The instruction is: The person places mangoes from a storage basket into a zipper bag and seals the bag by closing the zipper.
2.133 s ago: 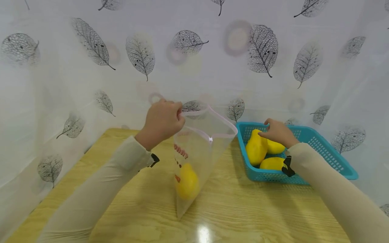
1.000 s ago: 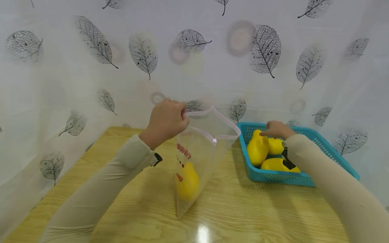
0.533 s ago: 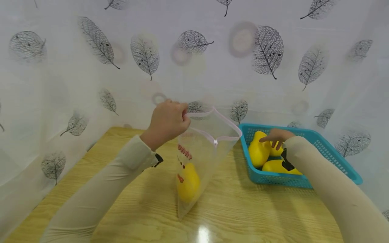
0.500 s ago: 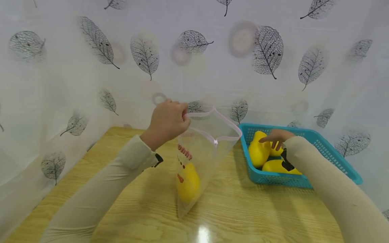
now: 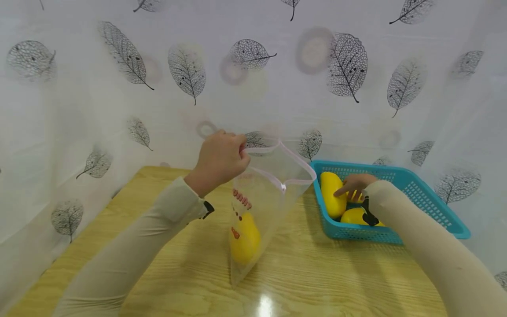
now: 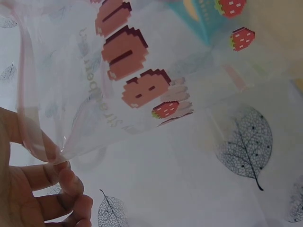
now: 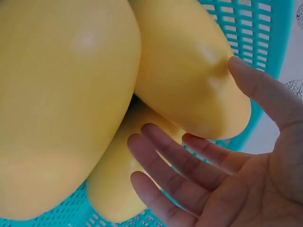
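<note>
My left hand (image 5: 219,156) pinches the top corner of a clear zip bag (image 5: 273,207) with a pink edge and strawberry print. The bag hangs with its mouth gaping and its slider (image 5: 283,188) at the front; a smooth yellow, mango-like fruit (image 5: 245,242) lies at its bottom. Over a blue basket (image 5: 356,233), my right hand (image 5: 358,185) reaches among several similar fruits. In the right wrist view its thumb touches the end of one fruit (image 7: 189,71), while the other fingers are spread loosely beneath. The hand partly covers the fruits in the head view.
The basket stands at the right of a wooden table (image 5: 190,273), its left rim close to the bag's mouth. A whitish curtain (image 5: 261,97) printed with leaves hangs behind the table. Two more yellow fruits, a large one (image 7: 61,104) and a lower one (image 7: 118,184), fill the basket's near side.
My right hand has lowered into the basket from above it, and the left fruit there has shifted, its narrow top no longer showing. My left hand has kept its hold on the bag.
</note>
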Available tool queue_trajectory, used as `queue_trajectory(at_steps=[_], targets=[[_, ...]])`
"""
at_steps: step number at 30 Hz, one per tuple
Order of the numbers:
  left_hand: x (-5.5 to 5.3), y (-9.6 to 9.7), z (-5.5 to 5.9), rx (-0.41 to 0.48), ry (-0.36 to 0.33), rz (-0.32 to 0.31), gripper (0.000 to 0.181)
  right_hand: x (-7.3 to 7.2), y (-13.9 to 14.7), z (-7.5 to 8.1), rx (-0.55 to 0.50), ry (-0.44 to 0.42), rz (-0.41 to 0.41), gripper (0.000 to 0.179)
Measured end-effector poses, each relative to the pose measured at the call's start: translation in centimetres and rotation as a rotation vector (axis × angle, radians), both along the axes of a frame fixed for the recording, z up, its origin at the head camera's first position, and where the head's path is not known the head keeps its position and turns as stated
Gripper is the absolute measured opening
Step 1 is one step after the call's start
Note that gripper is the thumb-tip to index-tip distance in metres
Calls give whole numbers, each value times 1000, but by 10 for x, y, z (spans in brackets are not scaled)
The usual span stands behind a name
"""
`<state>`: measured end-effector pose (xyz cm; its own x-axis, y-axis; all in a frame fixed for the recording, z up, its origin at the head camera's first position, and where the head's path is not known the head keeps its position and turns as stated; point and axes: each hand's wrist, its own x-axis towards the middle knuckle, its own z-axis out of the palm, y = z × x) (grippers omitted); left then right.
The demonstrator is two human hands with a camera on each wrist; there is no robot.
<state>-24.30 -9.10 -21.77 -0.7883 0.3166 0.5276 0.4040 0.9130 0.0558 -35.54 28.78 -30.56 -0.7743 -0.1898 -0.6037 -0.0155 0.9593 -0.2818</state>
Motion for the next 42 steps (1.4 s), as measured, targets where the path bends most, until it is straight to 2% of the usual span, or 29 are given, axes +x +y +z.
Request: queue_trajectory(at_steps=[5, 15, 24, 29, 34, 36, 42], targets=[[0, 1, 0, -3, 0, 1, 13, 0, -9, -3, -15, 22, 0, 83], [-1, 1, -1, -15, -2, 3, 13, -7, -20, -8, 32, 32, 48, 74], [-2, 2, -2, -22, -5, 2, 13, -13, -24, -12, 59, 82, 69, 55], [-1, 3, -1, -29, -5, 12, 15, -12, -26, -10, 79, 87, 78, 56], [-1, 4, -1, -29, -6, 11, 15, -13, -29, -12, 70, 62, 55, 59], [-1, 5, -1, -26, -9, 9, 14, -12, -31, -14, 62, 53, 19, 59], [-1, 5, -1, -24, -1, 7, 14, -13, -35, -16, 133, 90, -57, 55]])
